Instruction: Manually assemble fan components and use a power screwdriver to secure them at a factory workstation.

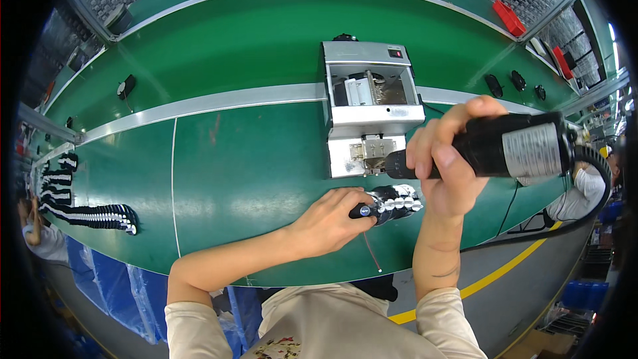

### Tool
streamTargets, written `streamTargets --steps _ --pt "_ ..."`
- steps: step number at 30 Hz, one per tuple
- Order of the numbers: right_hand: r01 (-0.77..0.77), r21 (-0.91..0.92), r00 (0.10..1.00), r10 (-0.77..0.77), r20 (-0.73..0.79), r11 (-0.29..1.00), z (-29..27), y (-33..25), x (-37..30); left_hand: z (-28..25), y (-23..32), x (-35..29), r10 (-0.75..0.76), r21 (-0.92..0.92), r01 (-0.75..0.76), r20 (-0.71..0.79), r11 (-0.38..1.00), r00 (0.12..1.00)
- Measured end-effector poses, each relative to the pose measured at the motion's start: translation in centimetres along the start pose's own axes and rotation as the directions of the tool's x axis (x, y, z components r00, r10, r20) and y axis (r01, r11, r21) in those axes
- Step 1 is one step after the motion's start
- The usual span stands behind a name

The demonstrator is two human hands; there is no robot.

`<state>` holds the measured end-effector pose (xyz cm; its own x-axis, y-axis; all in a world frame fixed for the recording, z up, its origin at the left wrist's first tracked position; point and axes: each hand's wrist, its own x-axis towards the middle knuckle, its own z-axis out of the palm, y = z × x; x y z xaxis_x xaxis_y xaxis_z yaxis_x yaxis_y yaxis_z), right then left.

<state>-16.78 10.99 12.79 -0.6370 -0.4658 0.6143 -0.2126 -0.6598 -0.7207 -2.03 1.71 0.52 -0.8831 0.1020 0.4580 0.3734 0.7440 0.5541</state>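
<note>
My right hand [448, 166] is wrapped round a black electric screwdriver [482, 146], which lies nearly level, its nose pointing left. That nose is at the front outlet of a silver screw feeder [372, 116]; the bit's exact contact cannot be made out. Below the feeder, my left hand [332, 223] grips the left end of a black assembly [397, 203] with shiny silver rounded pieces along it. The assembly lies on the green bench [246, 193], and a thin reddish wire [371, 252] trails from it toward the bench's near edge. My fingers partly hide its left end.
Rows of black-and-white parts [100, 216] lie at far left. Beyond a metal rail [232, 98] runs a green belt [232, 40] with small black parts [518, 80] on it. A thick black cable [598, 179] loops from the screwdriver. Other people [581, 193] sit at both sides.
</note>
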Motion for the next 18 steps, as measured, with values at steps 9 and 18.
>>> streamTargets --steps 9,18 --pt "-0.188 -0.068 0.982 0.185 -0.043 0.980 1.5 1.4 0.9 -1.2 -1.0 -1.3 -0.024 -0.089 0.021 -0.034 0.996 0.999" --pt "-0.121 -0.027 0.992 0.120 -0.038 0.992 1.4 -0.8 -3.6 -1.1 -1.3 -2.1 -0.004 -0.068 0.003 -0.012 0.998 1.000"
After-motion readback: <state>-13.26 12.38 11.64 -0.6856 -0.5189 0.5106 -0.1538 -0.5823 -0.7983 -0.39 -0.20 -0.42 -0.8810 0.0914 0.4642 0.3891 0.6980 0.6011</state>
